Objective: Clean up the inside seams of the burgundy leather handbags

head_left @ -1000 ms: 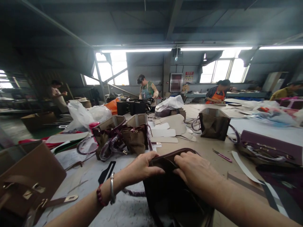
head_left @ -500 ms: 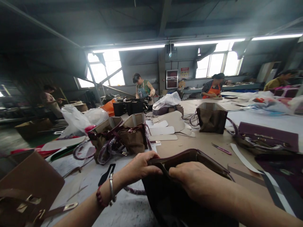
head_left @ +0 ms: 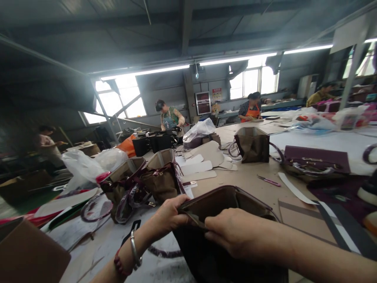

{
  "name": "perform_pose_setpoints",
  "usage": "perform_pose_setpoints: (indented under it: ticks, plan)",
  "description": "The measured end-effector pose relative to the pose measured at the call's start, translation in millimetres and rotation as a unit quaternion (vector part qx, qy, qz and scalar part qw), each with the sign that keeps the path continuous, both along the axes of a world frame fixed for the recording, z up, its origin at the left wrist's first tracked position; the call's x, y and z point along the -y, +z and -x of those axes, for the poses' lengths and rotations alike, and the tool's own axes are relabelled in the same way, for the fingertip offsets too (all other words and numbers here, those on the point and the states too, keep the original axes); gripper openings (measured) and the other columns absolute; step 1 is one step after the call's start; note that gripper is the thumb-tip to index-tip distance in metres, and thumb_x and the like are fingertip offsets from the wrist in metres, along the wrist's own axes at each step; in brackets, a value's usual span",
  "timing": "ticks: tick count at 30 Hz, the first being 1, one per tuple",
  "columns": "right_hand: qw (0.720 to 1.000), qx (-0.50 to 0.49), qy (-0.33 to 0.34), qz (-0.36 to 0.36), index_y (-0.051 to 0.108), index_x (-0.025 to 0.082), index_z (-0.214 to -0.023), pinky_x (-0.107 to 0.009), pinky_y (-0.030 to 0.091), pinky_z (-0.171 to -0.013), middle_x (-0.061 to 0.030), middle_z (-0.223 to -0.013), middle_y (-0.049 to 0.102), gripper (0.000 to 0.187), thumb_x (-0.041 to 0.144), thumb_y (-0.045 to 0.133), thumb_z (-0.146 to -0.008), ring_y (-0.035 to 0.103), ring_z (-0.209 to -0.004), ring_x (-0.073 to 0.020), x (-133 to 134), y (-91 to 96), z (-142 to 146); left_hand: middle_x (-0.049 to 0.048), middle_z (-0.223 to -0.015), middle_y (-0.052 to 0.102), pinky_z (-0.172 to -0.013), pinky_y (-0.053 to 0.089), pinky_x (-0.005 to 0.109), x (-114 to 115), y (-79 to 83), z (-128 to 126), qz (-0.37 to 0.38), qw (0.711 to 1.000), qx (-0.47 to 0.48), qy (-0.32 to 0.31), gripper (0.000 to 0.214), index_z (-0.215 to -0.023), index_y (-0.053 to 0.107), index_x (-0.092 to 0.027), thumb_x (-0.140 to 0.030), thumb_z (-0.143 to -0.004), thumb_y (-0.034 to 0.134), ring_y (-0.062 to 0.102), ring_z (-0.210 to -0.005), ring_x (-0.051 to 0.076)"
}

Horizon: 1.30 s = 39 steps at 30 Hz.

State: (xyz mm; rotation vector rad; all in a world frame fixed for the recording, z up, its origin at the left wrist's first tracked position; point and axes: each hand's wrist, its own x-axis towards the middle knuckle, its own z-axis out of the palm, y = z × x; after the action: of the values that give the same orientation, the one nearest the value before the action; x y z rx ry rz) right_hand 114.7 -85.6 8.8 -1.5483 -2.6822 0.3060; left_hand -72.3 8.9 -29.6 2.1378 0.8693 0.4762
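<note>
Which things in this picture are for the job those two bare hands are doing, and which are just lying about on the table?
In the job:
- dark open-topped bag
- left hand, holding its rim
- right hand, holding its near edge

Seemingly just lying about:
- purple-handled tool
- curved white strip
- purple bag

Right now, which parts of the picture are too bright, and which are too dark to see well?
Head view: windows glare white; head view, too: the held bag is nearly black below its rim, and the leftmost person looks dim.
</note>
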Motion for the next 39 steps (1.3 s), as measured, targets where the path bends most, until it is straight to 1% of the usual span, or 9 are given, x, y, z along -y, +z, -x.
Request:
perform_pose_setpoints:
  ticks: [2, 4, 6, 9, 12, 18, 24, 31, 39]
  plan:
    - [0.999, -0.004, -0.045, -0.005, 0.059, 0.017, -0.082, -0.025, 0.039, -0.051, -0.0085, -0.074, 0.065, 0.03, 0.033, 0.034, -0.083, 0.062, -0.066, -0.0212, -3, 0.1, -4, -0.0027, -0.075, 0.054, -0.062, 0.037, 0.02, 1, 2.0, -2, 0.024, 1.0, 0.009, -0.003, 0.034, -0.089, 0.054, -0.015, -0.029, -0.06, 0.067, 0.047, -0.072, 0.013]
    - [0.995, -0.001, -0.097, -0.032, 0.061, 0.015, -0.082, -0.028, 0.042, -0.056, -0.0108, -0.076, 0.066, 0.032, 0.031, 0.033, -0.083, 0.062, -0.07, -0.0229, -8, -1.0, -6, -0.0018, -0.075, 0.053, -0.062, 0.037, 0.02, 2, 4.3, -3, 0.042, 0.999, 0.006, -0.011, 0.036, -0.09, 0.053, -0.014, -0.032, -0.062, 0.066, 0.046, -0.071, 0.014]
    - [0.988, 0.008, -0.142, -0.065, 0.062, 0.015, -0.081, -0.031, 0.044, -0.059, -0.0124, -0.077, 0.066, 0.031, 0.03, 0.036, -0.082, 0.062, -0.073, -0.0247, -12, -2.3, -7, -0.0003, -0.076, 0.053, -0.062, 0.037, 0.021, 4, 6.1, -4, 0.03, 0.999, -0.005, -0.022, 0.034, -0.092, 0.052, -0.013, -0.036, -0.068, 0.06, 0.046, -0.07, 0.014]
    - [0.981, 0.009, -0.172, -0.092, 0.064, 0.014, -0.078, -0.034, 0.046, -0.06, -0.0135, -0.075, 0.066, 0.026, 0.027, 0.041, -0.079, 0.062, -0.072, -0.0269, -18, -1.9, -5, 0.0022, -0.081, 0.054, -0.065, 0.037, 0.022, 6, 7.3, -3, -0.011, 0.999, -0.018, -0.038, 0.032, -0.094, 0.052, -0.013, -0.04, -0.077, 0.047, 0.047, -0.073, 0.015]
    - [0.978, 0.007, -0.181, -0.104, 0.065, 0.012, -0.077, -0.037, 0.047, -0.058, -0.0159, -0.073, 0.066, 0.023, 0.022, 0.044, -0.077, 0.062, -0.07, -0.0285, -20, 0.7, -2, 0.0034, -0.084, 0.054, -0.066, 0.038, 0.022, 9, 7.6, -2, -0.003, 0.999, -0.024, -0.038, 0.032, -0.095, 0.052, -0.014, -0.041, -0.08, 0.042, 0.047, -0.075, 0.015]
    - [0.977, 0.017, -0.179, -0.115, 0.064, 0.01, -0.083, -0.036, 0.048, -0.062, -0.0178, -0.077, 0.066, 0.021, 0.009, 0.046, -0.072, 0.062, -0.076, -0.0263, -17, 4.3, 0, 0.0015, -0.08, 0.053, -0.063, 0.037, 0.021, 14, 8.0, -5, 0.01, 0.999, -0.033, -0.015, 0.033, -0.091, 0.052, -0.014, -0.043, -0.079, 0.043, 0.046, -0.072, 0.014]
    - [0.975, 0.02, -0.184, -0.126, 0.065, 0.012, -0.082, -0.039, 0.049, -0.06, -0.0152, -0.077, 0.067, 0.023, 0.009, 0.045, -0.072, 0.063, -0.072, -0.0268, -14, 7.7, 1, -0.0002, -0.075, 0.049, -0.059, 0.035, 0.02, 17, 6.0, -6, 0.009, 0.999, -0.029, -0.014, 0.032, -0.091, 0.053, -0.014, -0.042, -0.079, 0.043, 0.043, -0.068, 0.012]
    - [0.974, 0.016, -0.18, -0.134, 0.066, 0.013, -0.08, -0.04, 0.05, -0.057, -0.0136, -0.076, 0.067, 0.022, 0.01, 0.045, -0.071, 0.063, -0.07, -0.0277, -17, 6.7, 1, 0.0003, -0.072, 0.049, -0.057, 0.035, 0.02, 20, 6.4, -7, -0.015, 0.999, -0.042, -0.016, 0.033, -0.083, 0.052, -0.013, -0.044, -0.08, 0.04, 0.042, -0.065, 0.012]
    - [0.974, 0.017, -0.179, -0.135, 0.066, 0.012, -0.078, -0.041, 0.05, -0.057, -0.0142, -0.075, 0.067, 0.022, 0.009, 0.047, -0.068, 0.063, -0.068, -0.0283, -19, 5.9, 1, -0.0011, -0.066, 0.045, -0.055, 0.034, 0.019, 22, 9.3, -9, -0.064, 0.996, -0.061, -0.018, 0.034, -0.078, 0.051, -0.014, -0.044, -0.082, 0.035, 0.041, -0.062, 0.011]
